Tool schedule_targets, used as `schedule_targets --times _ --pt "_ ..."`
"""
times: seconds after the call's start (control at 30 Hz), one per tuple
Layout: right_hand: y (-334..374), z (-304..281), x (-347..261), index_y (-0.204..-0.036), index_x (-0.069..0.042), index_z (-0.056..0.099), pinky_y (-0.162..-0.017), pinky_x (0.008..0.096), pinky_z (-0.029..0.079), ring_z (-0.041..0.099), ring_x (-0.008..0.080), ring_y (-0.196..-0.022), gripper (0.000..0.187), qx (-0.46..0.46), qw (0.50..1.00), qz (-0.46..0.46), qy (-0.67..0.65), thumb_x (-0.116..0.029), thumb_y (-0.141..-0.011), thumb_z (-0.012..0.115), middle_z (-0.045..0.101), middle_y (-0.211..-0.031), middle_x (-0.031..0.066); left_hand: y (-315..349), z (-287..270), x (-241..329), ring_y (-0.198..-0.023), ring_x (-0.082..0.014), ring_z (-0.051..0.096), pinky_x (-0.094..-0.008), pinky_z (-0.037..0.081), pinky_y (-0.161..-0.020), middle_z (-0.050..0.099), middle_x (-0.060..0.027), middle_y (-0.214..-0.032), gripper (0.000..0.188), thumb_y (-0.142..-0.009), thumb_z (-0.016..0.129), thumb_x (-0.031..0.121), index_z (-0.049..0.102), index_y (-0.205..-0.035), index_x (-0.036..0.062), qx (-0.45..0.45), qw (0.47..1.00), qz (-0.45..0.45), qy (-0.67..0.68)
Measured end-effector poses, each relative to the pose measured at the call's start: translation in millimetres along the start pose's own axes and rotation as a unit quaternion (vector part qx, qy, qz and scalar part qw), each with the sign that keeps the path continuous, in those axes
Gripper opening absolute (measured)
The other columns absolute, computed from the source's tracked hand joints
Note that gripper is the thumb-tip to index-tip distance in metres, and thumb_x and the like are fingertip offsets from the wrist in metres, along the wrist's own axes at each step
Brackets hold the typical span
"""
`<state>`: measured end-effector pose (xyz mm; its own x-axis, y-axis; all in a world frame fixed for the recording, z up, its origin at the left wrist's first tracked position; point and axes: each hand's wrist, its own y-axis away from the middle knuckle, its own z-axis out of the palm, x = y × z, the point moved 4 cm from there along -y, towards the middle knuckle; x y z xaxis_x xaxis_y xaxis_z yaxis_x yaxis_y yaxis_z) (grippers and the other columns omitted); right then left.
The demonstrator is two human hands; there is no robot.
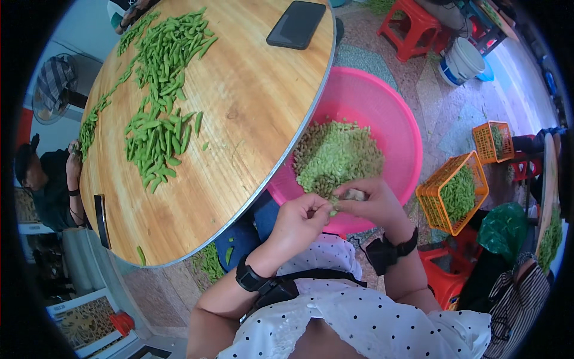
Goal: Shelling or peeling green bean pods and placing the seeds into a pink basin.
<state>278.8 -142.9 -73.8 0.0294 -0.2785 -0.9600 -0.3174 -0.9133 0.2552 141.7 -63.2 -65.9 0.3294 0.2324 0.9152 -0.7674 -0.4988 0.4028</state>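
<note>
Over the near rim of a pink basin, both hands meet with fingers pinched together. Between them shows a small green bean pod, partly hidden by the fingers. My left hand grips it from the left, thumb against forefinger. On its other side my right hand is closed at the pod too, with something whitish at its fingers that I cannot make out. Shelled green beans lie heaped in the basin just beyond the hands. A long pile of whole pods covers the left part of the round wooden table.
A black phone lies at the table's far edge, another phone at its left. Orange crates with pods stand right of the basin. Red stools and a white bucket are farther off. Another person sits across the table.
</note>
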Motion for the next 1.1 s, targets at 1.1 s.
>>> schedule_targets --times 1.1 --pt "-24 11 31 -0.084 -0.003 0.057 -0.041 0.0194 0.037 0.049 0.006 -0.048 0.013 0.028 0.971 0.085 -0.222 -0.008 -0.074 0.064 0.055 -0.063 0.0007 -32 -1 -4 -0.06 -0.0119 0.055 -0.0255 0.042 -0.052 0.055 -0.0087 -0.069 0.023 -0.082 0.051 -0.003 0.043 -0.103 0.0009 0.125 0.973 0.188 -0.041"
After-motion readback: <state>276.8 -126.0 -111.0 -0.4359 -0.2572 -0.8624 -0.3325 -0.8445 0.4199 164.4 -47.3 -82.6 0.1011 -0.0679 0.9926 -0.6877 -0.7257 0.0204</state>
